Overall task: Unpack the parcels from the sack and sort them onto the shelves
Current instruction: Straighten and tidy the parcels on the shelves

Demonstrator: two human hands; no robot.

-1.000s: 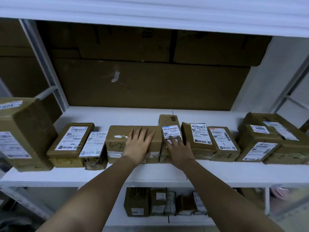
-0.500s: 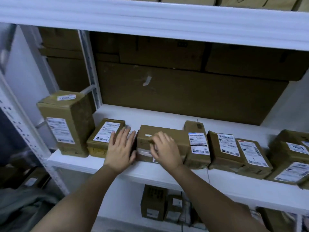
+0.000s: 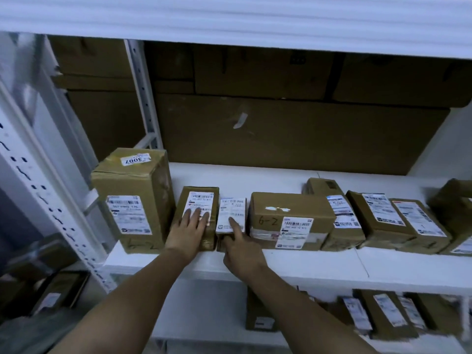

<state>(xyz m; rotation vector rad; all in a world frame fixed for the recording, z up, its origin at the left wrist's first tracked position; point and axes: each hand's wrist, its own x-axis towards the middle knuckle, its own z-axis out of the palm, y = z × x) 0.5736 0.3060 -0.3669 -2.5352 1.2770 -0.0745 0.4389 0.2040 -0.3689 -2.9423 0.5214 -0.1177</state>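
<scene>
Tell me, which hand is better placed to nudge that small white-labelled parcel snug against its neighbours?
Probably the right hand: its forefinger already lies on the small parcel. The left hand rests flat on the parcel beside it.

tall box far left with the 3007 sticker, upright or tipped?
Upright. The tall box stands on end on the shelf, 3007 sticker on its top face, label facing front.

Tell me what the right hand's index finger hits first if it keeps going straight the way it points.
The right hand points up and back along the small white-labelled parcel, which it already touches. Beyond that lies bare shelf, then probably the big cardboard box at the back; depth is unclear.
</scene>
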